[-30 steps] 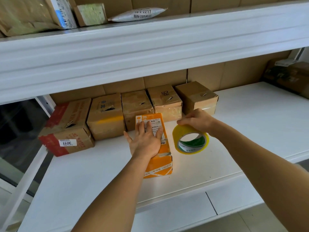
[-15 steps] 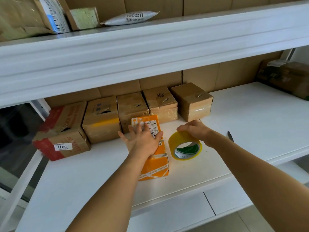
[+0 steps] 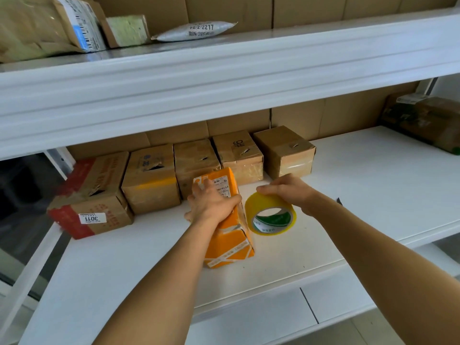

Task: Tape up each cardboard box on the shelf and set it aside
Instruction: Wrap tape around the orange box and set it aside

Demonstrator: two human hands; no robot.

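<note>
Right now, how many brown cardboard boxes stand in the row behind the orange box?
5: red-printed one far left, then four plain ones side by side rightward. None seems hidden.

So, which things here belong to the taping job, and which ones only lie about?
Job: orange box, gripped by left hand; yellow tape roll, held by right hand; five brown boxes behind.
Lying about: parcels on upper shelf; dark box far right.

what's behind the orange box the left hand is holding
A row of brown cardboard boxes stands behind the orange box, against the shelf's back. The box and the left hand hide the lower front of the nearest one.
</note>
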